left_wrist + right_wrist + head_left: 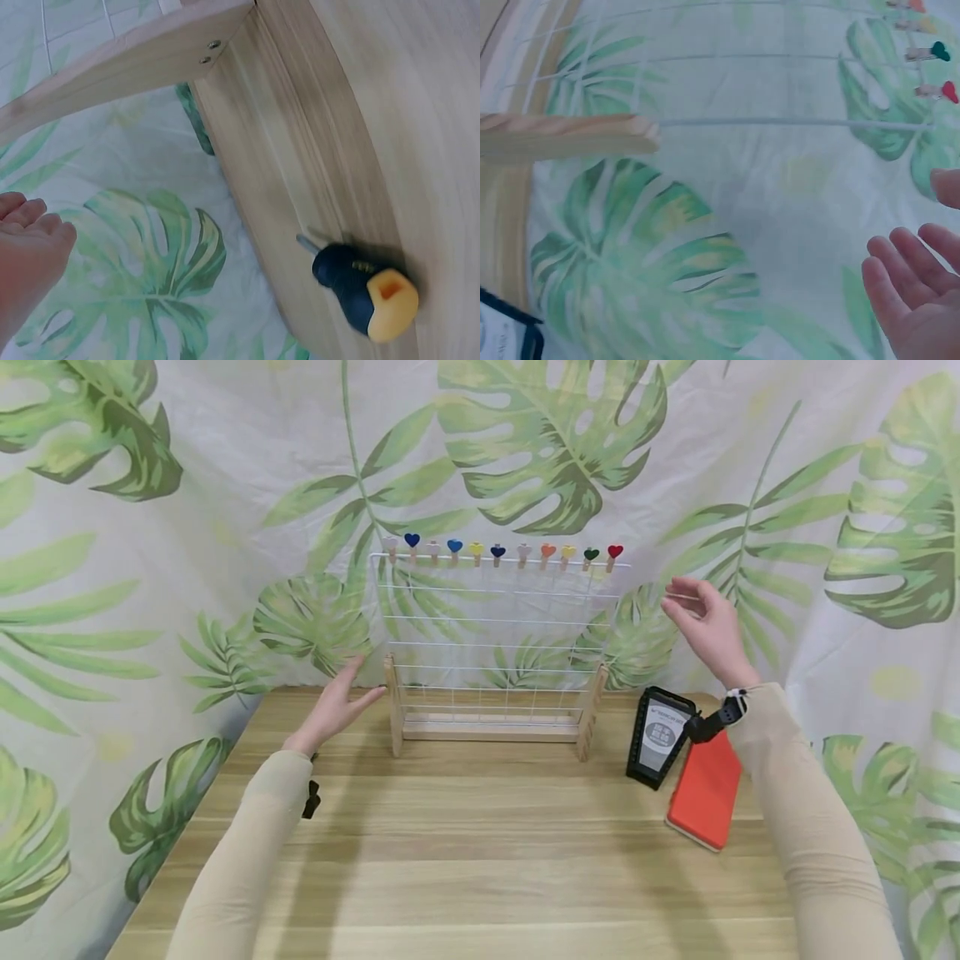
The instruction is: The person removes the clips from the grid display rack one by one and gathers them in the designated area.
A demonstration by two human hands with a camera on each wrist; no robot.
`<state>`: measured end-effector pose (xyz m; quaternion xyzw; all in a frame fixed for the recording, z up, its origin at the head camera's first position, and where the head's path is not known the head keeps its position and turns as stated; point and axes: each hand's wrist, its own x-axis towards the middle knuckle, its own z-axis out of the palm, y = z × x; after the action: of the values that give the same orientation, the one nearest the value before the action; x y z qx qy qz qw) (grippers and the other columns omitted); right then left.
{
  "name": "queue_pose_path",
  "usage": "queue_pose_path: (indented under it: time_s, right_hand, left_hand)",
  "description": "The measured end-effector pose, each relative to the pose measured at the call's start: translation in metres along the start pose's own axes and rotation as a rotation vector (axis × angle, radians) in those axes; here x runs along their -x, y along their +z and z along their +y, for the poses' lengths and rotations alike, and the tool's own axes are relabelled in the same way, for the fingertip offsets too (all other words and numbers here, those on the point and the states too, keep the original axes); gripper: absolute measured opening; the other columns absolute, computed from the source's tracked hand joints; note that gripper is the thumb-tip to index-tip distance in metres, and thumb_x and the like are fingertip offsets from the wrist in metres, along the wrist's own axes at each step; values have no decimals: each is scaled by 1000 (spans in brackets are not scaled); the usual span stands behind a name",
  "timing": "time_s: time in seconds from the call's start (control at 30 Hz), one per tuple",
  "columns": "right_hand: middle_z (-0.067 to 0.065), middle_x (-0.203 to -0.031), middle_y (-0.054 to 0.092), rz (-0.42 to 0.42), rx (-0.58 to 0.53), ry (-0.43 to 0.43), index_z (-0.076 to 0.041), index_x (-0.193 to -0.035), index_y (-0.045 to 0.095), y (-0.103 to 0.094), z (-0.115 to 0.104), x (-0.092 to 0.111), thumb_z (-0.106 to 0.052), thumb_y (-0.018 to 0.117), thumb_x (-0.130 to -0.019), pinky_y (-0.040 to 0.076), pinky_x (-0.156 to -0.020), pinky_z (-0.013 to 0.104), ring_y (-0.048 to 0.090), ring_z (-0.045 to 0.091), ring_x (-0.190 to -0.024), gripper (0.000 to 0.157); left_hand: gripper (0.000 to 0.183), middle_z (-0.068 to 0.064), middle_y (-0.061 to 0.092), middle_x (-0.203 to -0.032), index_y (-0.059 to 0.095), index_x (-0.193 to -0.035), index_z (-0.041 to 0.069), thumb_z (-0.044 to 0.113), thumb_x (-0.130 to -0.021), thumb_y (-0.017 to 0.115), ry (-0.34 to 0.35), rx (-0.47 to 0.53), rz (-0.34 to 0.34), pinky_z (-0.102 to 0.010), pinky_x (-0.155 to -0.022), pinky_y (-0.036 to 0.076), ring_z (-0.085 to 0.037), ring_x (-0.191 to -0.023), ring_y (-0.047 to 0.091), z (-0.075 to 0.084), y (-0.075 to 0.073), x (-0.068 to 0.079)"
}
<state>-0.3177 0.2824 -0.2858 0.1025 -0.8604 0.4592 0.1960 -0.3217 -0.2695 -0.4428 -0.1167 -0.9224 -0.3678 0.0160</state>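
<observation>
A white wire grid rack (498,645) stands upright in a wooden base (491,728) at the back of the table. Along its top wire sits a row of several small wooden clothespins with coloured hearts, a red heart clothespin (615,552) at the right end. My left hand (333,706) is beside the left wooden post (393,706), thumb extended toward it, with nothing held. Raised to the right of the grid, my right hand (705,631) has its fingers loosely bent and holds nothing. The right wrist view shows its palm and fingertips (889,292) apart from the grid.
A stubby black and yellow screwdriver (367,292) lies on the table near the left hand. At the right are a black case with a grey label (660,735) and a red notebook (705,793). A leaf-patterned cloth (225,485) hangs behind the table (465,860).
</observation>
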Motion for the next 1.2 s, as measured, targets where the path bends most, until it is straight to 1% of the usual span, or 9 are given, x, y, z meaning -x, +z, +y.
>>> queue_pose_path:
  time_s: [0.13, 0.27, 0.43, 0.53, 0.7, 0.77, 0.93, 1.07, 1.2]
  right_hand:
    - [13, -135, 60, 16, -56, -42, -6, -138, 54, -4, -18, -10, -28, 64, -97, 49, -94, 8, 57, -8, -106, 48]
    - [3, -129, 64, 12, -100, -81, -7, -136, 56, -6, -37, -20, -25, 66, -96, 49, -92, 7, 59, -7, -106, 45]
    - [-10, -124, 63, -15, -102, -125, -9, -137, 56, -7, -55, -30, -25, 66, -96, 50, -93, 9, 60, -5, -109, 44]
    - [-8, -126, 62, -31, -93, -130, -12, -136, 57, -6, -65, -35, -27, 66, -96, 50, -95, 10, 60, -4, -110, 43]
    - [0, -134, 63, -76, -78, -120, -14, -137, 57, -6, -80, -44, -31, 66, -96, 49, -100, 13, 59, -4, -113, 44]
    - [0, -132, 64, -106, -81, -122, -15, -136, 58, -3, -86, -48, -31, 66, -96, 49, -98, 12, 59, -3, -113, 44]
    - [-4, -123, 67, -169, -115, -143, -13, -132, 62, 6, -96, -59, -30, 68, -95, 49, -89, 8, 62, -2, -108, 41]
    - [-7, -119, 67, -214, -142, -147, -12, -131, 63, 15, -102, -66, -28, 69, -94, 50, -88, 9, 64, -1, -106, 40]
    - [-6, -119, 67, -260, -144, -143, -9, -131, 61, 24, -110, -70, -26, 69, -94, 50, -88, 10, 64, 0, -107, 41]
  left_hand:
    - [89, -20, 9, -167, 5, -161, 12, 52, -99, 54, -8, 20, -4, -67, -121, 17, -44, -153, 11, -1, 6, -4]
    - [87, -20, 14, -166, 8, -161, 12, 50, -99, 56, -5, 34, -5, -65, -122, 18, -44, -153, 14, -1, 10, -8]
    - [86, -21, 15, -166, 10, -161, 9, 48, -99, 56, 17, 55, -14, -64, -122, 21, -45, -151, 18, 0, 14, -13]
    - [85, -22, 16, -165, 11, -160, 7, 44, -100, 57, 24, 82, -16, -63, -121, 25, -49, -148, 23, 0, 17, -16]
    - [80, -23, 17, -164, 13, -159, 2, 33, -101, 59, 34, 164, -17, -54, -124, 27, -43, -150, 23, -3, 22, -21]
    - [80, -25, 18, -163, 13, -158, 0, 29, -101, 59, 26, 203, -20, -52, -124, 26, -41, -151, 22, -4, 24, -22]
    - [72, -31, 31, -156, 20, -156, -3, 22, -101, 59, 33, 299, -10, -55, -122, 29, -45, -146, 31, -6, 29, -24]
    - [63, -32, 45, -147, 28, -154, -4, 16, -102, 57, 69, 317, 0, -56, -118, 35, -46, -139, 43, -5, 31, -27]
    - [61, -31, 49, -143, 30, -153, -4, 17, -102, 57, 62, 284, 1, -54, -115, 40, -44, -135, 47, -3, 31, -28]
